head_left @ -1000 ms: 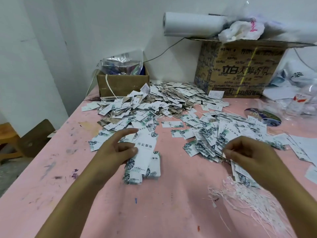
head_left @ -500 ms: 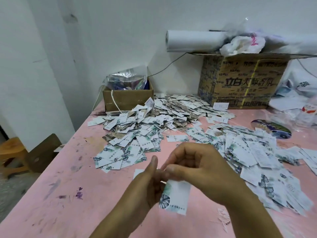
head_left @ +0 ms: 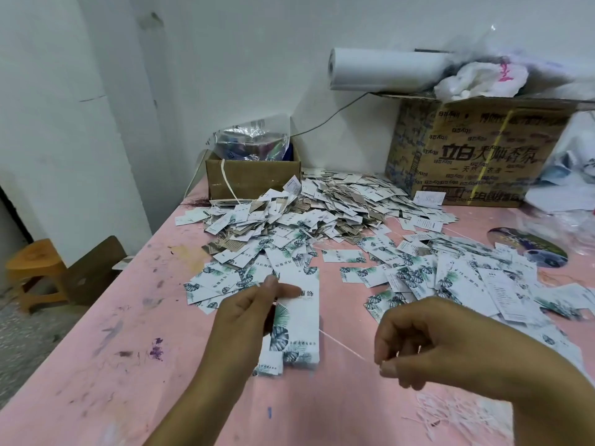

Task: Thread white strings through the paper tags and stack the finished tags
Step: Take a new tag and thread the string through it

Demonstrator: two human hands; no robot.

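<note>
— Now, left hand (head_left: 248, 313)?
— Curled, thumb and forefinger pinching a long paper tag (head_left: 301, 320) by its upper part, just above the pink table (head_left: 128, 365). Leaf print facing up.
— And right hand (head_left: 428, 346)?
— Lower right of the tag, fingers curled, thumb and forefinger nipped on a white string (head_left: 347, 347).
— Slack or tight?
— Taut, running straight from the tag's right edge to the right fingertips. Other end poking out by the left thumb. Hard to tell whether through the hole.
— Anything under the held tag?
— Small stack of tags (head_left: 270, 368) flat on the table, partly hidden by tag and left hand.
— Other tags?
— Spread heap of leaf-print tags (head_left: 467, 284) to the right. Further back a larger heap (head_left: 322, 214) with thin strings among the tags, reaching up to a small cardboard box (head_left: 251, 178).
— Spare strings?
— Tangle of loose white strings (head_left: 450, 413) at the near right, just beside the right forearm.
— Back of the table?
— Big printed carton (head_left: 476, 156) against the wall, with a white roll (head_left: 386, 69) and a crumpled plastic bag (head_left: 483, 78) on top. Shiny bag (head_left: 251, 140) in the small box. Round printed disc (head_left: 528, 249) beyond the right heap. Wooden stool (head_left: 32, 268) on the floor to the left.
</note>
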